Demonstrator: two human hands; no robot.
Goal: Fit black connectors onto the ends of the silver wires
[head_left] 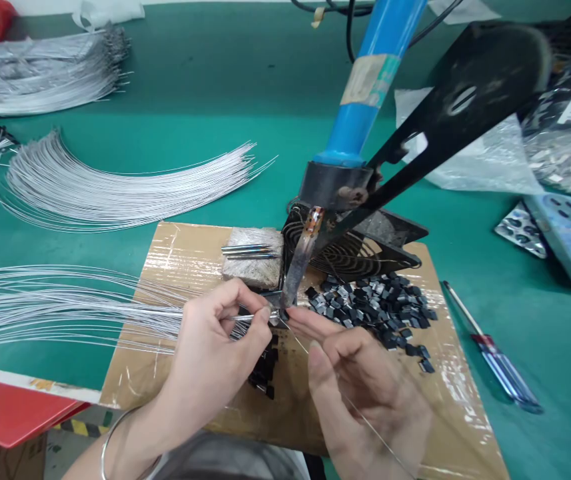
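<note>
My left hand (pixel 220 340) pinches a thin metal rod (pixel 242 318) between thumb and fingertips, just left of the soldering iron tip (pixel 292 280). The iron has a blue handle (pixel 360 100) and hangs tip-down from above. My right hand (pixel 365 393), partly blurred, has its forefingers stretched to the tip, near a small dark part (pixel 284 313). A thin wire (pixel 370 427) passes through or behind the right hand; its hold on the wire cannot be made out. Grey wires (pixel 155 313) lie under and left of my left hand.
Black pieces (pixel 380 307) are heaped on the brown board (pixel 160 247), beside a black fan (pixel 355 250) and a pale block (pixel 252 270) bearing metal rods. A black bracket (pixel 445 127) slants over the right side. A screwdriver (pixel 500 373) lies right, a wire bundle (pixel 130 190) back left.
</note>
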